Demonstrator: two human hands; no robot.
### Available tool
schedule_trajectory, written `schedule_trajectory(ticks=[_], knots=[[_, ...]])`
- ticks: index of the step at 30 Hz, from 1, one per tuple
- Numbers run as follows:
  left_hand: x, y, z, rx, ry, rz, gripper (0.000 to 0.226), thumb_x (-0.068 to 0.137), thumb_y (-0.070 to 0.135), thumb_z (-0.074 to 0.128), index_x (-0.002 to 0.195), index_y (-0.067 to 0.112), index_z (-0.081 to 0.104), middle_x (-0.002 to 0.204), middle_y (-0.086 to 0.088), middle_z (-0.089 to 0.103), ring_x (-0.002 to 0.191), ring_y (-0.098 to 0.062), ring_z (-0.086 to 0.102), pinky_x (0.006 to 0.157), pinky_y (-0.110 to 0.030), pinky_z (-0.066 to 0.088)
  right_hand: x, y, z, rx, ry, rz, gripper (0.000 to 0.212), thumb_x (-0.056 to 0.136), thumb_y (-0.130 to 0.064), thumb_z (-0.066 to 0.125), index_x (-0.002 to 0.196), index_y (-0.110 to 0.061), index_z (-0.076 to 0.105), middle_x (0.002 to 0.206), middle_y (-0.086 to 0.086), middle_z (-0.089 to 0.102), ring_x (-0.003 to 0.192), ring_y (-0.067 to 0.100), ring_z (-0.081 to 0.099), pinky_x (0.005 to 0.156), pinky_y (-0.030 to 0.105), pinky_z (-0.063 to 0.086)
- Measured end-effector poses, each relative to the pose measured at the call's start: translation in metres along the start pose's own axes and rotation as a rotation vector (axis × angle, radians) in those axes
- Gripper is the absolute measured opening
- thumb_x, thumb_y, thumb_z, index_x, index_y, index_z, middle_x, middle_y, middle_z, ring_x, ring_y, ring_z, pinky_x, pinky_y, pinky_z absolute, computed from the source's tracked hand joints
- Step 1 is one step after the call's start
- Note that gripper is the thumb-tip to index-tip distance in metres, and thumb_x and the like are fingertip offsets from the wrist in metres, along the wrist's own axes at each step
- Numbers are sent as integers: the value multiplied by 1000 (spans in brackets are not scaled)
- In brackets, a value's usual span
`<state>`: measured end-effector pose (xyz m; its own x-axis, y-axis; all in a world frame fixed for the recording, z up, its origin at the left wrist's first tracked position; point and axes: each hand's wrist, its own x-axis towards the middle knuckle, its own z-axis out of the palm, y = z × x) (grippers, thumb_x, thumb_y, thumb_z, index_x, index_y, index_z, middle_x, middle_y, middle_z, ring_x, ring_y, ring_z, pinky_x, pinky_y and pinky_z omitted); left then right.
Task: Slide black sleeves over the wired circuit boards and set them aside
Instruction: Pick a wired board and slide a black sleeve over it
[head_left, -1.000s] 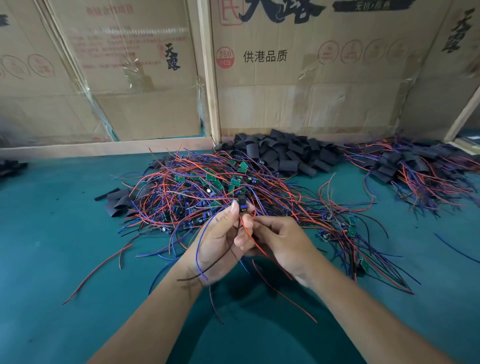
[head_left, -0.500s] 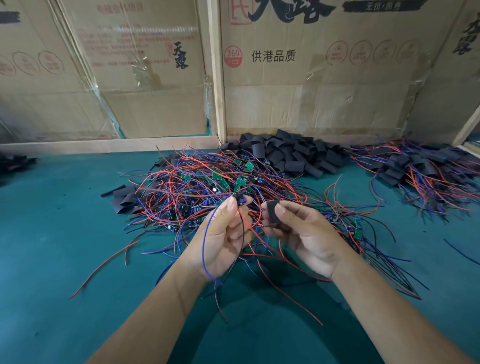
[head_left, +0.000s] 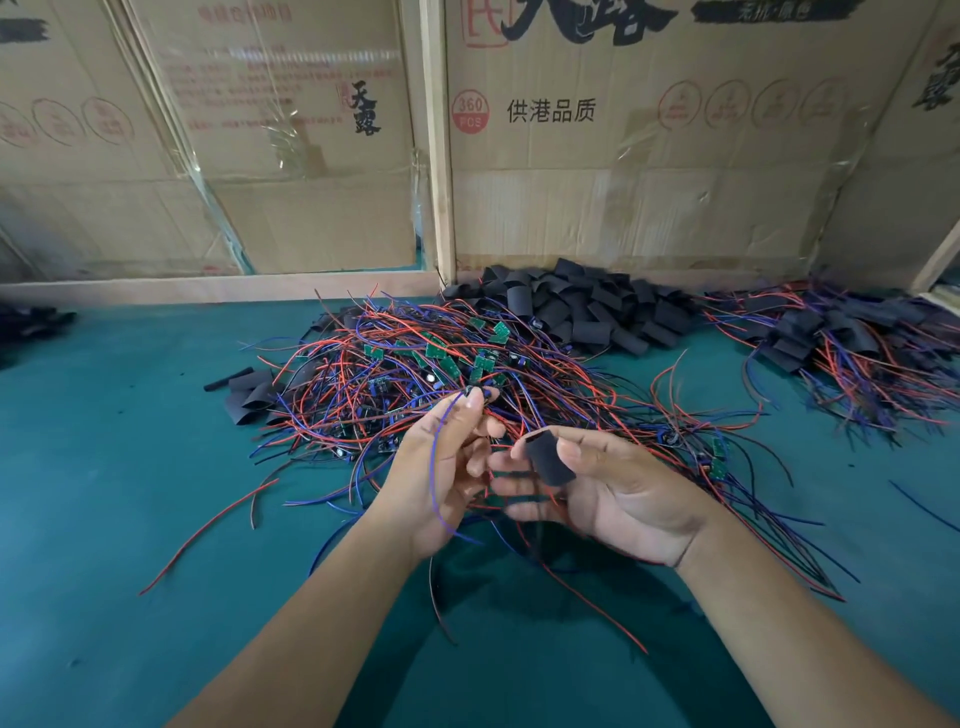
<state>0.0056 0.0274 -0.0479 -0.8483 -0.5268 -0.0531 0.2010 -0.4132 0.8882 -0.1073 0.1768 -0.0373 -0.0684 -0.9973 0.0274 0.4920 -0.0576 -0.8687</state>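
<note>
Hands have drawn apart: right hand (head_left: 618, 488) w/ thumb pinning the short black tube sleeve (head_left: 548, 458), left hand (head_left: 447, 467) pinching the small wired circuit board (head_left: 475, 392) — I'd line up the sleeve's mouth w/ the wires first.

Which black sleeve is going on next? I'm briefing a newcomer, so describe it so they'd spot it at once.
Start at the big tangle of red and blue wires on the green table, then come toward the camera to the right hand. The sleeve is pinched under its thumb. Unlike the heaped sleeves by the cardboard wall, it is lifted alone, with no wires through it.
</note>
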Motion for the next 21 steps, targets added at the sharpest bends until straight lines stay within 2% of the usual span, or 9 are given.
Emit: schedule_trajectory(ticks=[2, 5, 7, 10, 14, 16, 18, 21], knots=[[1, 1, -3, -36, -16, 0, 19, 85, 40, 65, 87, 21, 66, 70, 4, 62, 44, -8, 37, 42, -19, 27, -1, 1, -2, 30, -61, 8, 44, 86, -33, 76, 116, -4, 65, 125, 22, 61, 114, 36, 62, 98, 46, 50], [3, 4, -9, -47, -18, 25, 35, 84, 42, 69, 106, 16, 61, 71, 4, 60, 46, -8, 36, 41, -18, 26, -4, 0, -4, 34, -113, 24, 41, 89, -33, 72, 116, -3, 64, 110, 14, 64, 100, 29, 66, 91, 45, 53], [5, 6, -12, -71, -7, 47, 41, 83, 43, 71, 110, 14, 59, 71, 5, 56, 47, -7, 34, 41, -19, 25, -5, -2, -7, 6, -93, 40, 42, 87, -34, 74, 115, -4, 65, 101, 10, 62, 88, 23, 64, 81, 40, 56], [8, 11, -20, -102, 21, 52, 34, 86, 41, 64, 106, 14, 58, 69, 6, 51, 47, -8, 33, 40, -19, 24, -6, -3, -11, -28, -25, 32, 45, 83, -36, 79, 111, -2, 67, 92, 8, 58, 77, 19, 56, 68, 32, 53], [9, 21, -34, 4, 61, 49, 41, 88, 49, 61, 113, 16, 64, 63, 6, 42, 46, -8, 27, 40, -20, 20, -6, -3, -15, -56, 9, 22, 44, 83, -33, 78, 108, 1, 65, 91, 10, 55, 74, 18, 53, 65, 30, 49], [10, 28, -43, 48, 137, 21, 43, 85, 52, 64, 110, 17, 64, 58, 7, 34, 43, -7, 22, 39, -21, 14, -6, -3, -17, -94, 15, 31, 42, 83, -33, 78, 106, 0, 66, 90, 10, 54, 74, 19, 52, 65, 30, 49], [12, 37, -52, 46, 260, 15, 33, 90, 48, 63, 104, 19, 62, 53, 8, 28, 40, -7, 18, 41, -22, 9, -7, -3, -19, -119, 25, 41, 41, 82, -34, 79, 104, -2, 67, 88, 9, 55, 73, 18, 52, 65, 30, 48], [11, 53, -69, -28, 631, 214, 22, 90, 42, 61, 89, 22, 52, 48, 11, 26, 38, -8, 19, 42, -21, 11, -7, -3, -21, -161, 33, 68, 39, 80, -36, 81, 102, -5, 69, 86, 8, 56, 72, 17, 52, 64, 29, 48]])
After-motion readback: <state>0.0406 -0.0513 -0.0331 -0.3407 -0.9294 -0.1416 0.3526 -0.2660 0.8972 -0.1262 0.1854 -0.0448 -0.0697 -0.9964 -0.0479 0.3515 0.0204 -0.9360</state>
